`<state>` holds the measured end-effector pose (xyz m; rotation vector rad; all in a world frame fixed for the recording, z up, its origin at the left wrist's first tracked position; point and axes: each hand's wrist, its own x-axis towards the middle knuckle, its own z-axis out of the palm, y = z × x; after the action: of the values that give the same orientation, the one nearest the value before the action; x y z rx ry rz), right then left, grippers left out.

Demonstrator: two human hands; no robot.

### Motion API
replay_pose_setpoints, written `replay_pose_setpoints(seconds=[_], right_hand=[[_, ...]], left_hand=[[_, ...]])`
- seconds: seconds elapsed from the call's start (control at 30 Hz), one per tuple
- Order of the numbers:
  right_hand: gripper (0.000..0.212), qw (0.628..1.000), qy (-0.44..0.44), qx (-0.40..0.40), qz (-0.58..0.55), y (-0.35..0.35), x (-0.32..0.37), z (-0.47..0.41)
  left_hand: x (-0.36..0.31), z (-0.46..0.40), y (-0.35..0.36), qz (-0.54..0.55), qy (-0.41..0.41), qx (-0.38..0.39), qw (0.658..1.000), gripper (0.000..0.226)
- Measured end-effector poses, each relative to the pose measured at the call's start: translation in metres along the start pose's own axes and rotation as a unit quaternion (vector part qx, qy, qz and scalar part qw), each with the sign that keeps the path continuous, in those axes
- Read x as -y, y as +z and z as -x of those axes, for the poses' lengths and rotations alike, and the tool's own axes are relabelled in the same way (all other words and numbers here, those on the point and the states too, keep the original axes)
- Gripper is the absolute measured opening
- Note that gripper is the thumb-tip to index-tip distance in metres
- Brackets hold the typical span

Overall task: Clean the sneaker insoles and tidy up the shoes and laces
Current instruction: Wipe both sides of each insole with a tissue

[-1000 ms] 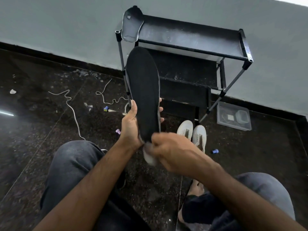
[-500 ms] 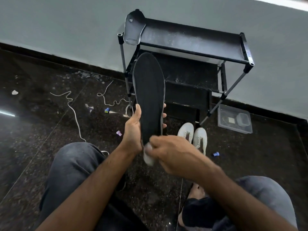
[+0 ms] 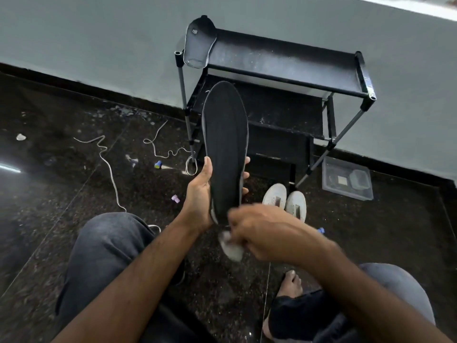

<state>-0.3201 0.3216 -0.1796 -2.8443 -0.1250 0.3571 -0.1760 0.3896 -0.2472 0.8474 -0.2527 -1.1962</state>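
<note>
My left hand (image 3: 199, 194) grips a long black insole (image 3: 225, 144) upright by its lower part, thumb on the left edge and fingers behind. My right hand (image 3: 262, 231), blurred, pinches a small white wipe (image 3: 231, 247) just below the insole's heel end. A second insole (image 3: 199, 43) hangs over the left end of the black shoe rack (image 3: 284, 60). Two white sneakers (image 3: 285, 200) stand side by side on the floor below the rack. White laces (image 3: 108, 167) lie loose on the dark floor at left.
A clear plastic box (image 3: 346, 179) sits on the floor right of the rack by the grey wall. Small coloured bits (image 3: 158, 164) and scraps lie scattered near the laces. My knees and a bare foot (image 3: 291, 283) fill the lower view.
My right hand with the wipe has slid down off the insole's heel end. The insole stays upright in my left hand.
</note>
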Motion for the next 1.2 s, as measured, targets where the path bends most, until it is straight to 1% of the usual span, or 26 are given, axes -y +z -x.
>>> replay_pose_setpoints(seconds=[0.03,0.07,0.1,0.13,0.17,0.2,0.23,0.27,0.33,0.37,0.47,0.5,0.53,0.57,0.6,0.67,0.8,0.87,0.93,0.97,1.0,1.03,1.07,1.1,1.13,1.2], right_hand=[[0.020,0.996,0.010,0.076,-0.048,-0.008,-0.003,0.011],[0.019,0.987,0.037,0.102,-0.118,-0.016,-0.007,0.020],[0.018,0.979,0.070,0.061,-0.180,-0.023,-0.014,0.026],[0.019,0.967,0.110,-0.029,-0.229,-0.028,-0.022,0.029],[0.018,0.945,0.140,-0.150,-0.256,-0.031,-0.030,0.028],[0.017,0.907,0.170,-0.261,-0.283,-0.030,-0.035,0.023],[0.015,0.858,0.200,-0.335,-0.334,-0.028,-0.038,0.017],[0.012,0.802,0.220,-0.371,-0.413,-0.025,-0.037,0.009],[0.010,0.698,0.252,-0.370,-0.559,-0.017,-0.035,-0.008],[0.011,0.659,0.266,-0.363,-0.603,-0.013,-0.033,-0.015],[0.014,0.576,0.271,-0.365,-0.679,-0.006,-0.033,-0.024],[0.014,0.551,0.262,-0.366,-0.703,-0.007,-0.033,-0.023],[0.015,0.529,0.251,-0.364,-0.724,-0.008,-0.034,-0.021],[0.016,0.517,0.245,-0.362,-0.736,-0.008,-0.035,-0.018],[0.016,0.513,0.243,-0.360,-0.741,-0.008,-0.037,-0.014],[0.013,0.508,0.250,-0.355,-0.743,-0.006,-0.042,-0.007],[0.012,0.482,0.269,-0.357,-0.753,-0.006,-0.053,0.008],[0.012,0.490,0.273,-0.354,-0.748,-0.006,-0.055,0.014],[0.011,0.525,0.276,-0.343,-0.728,-0.006,-0.055,0.016],[0.010,0.561,0.282,-0.345,-0.698,-0.007,-0.055,0.016],[0.009,0.617,0.292,-0.359,-0.637,-0.007,-0.056,0.016],[0.007,0.683,0.303,-0.381,-0.544,-0.008,-0.057,0.017],[0.005,0.739,0.308,-0.406,-0.440,-0.010,-0.058,0.016],[0.004,0.779,0.296,-0.429,-0.349,-0.013,-0.059,0.015],[0.006,0.805,0.270,-0.443,-0.287,-0.016,-0.058,0.012],[0.008,0.859,0.203,-0.424,-0.204,-0.020,-0.051,0.004]], left_hand=[[0.001,-0.002,-0.001,0.000,0.001,0.007,1.000,0.071],[0.002,-0.004,0.000,-0.003,-0.002,0.013,1.000,0.072],[0.003,-0.005,0.001,0.000,-0.010,0.013,1.000,0.072],[0.004,-0.006,0.002,0.015,-0.019,0.013,1.000,0.073],[0.005,-0.005,0.005,0.028,-0.023,0.008,0.999,0.071],[0.005,-0.004,0.008,0.025,-0.018,-0.002,1.000,0.068],[0.005,-0.004,0.010,-0.002,-0.006,-0.018,1.000,0.065],[0.005,-0.003,0.012,-0.035,0.007,-0.030,0.999,0.063],[0.005,0.001,0.015,-0.080,0.030,-0.031,0.996,0.059],[0.006,0.001,0.014,-0.105,0.041,-0.034,0.993,0.056],[0.009,-0.004,0.011,-0.198,0.063,-0.031,0.978,0.042],[0.010,-0.006,0.009,-0.209,0.064,-0.027,0.975,0.045],[0.010,-0.007,0.008,-0.207,0.062,-0.034,0.976,0.058],[0.010,-0.008,0.006,-0.204,0.055,-0.039,0.977,0.071],[0.010,-0.009,0.005,-0.201,0.051,-0.038,0.978,0.077],[0.008,-0.011,0.002,-0.203,0.058,-0.046,0.976,0.070],[-0.002,-0.007,0.006,-0.190,0.066,-0.047,0.979,0.039],[-0.007,-0.004,0.010,-0.190,0.061,-0.042,0.979,0.033],[-0.008,-0.002,0.012,-0.188,0.062,-0.039,0.979,0.034],[-0.007,-0.002,0.012,-0.187,0.065,-0.033,0.980,0.036],[-0.006,-0.002,0.012,-0.185,0.070,-0.027,0.980,0.037],[-0.005,-0.002,0.010,-0.186,0.075,-0.019,0.980,0.039],[-0.003,-0.003,0.009,-0.186,0.078,-0.011,0.979,0.043],[-0.002,-0.003,0.009,-0.187,0.080,-0.002,0.979,0.049],[-0.001,-0.004,0.009,-0.187,0.082,0.005,0.979,0.056],[0.001,-0.003,0.009,-0.178,0.082,0.022,0.980,0.068]])
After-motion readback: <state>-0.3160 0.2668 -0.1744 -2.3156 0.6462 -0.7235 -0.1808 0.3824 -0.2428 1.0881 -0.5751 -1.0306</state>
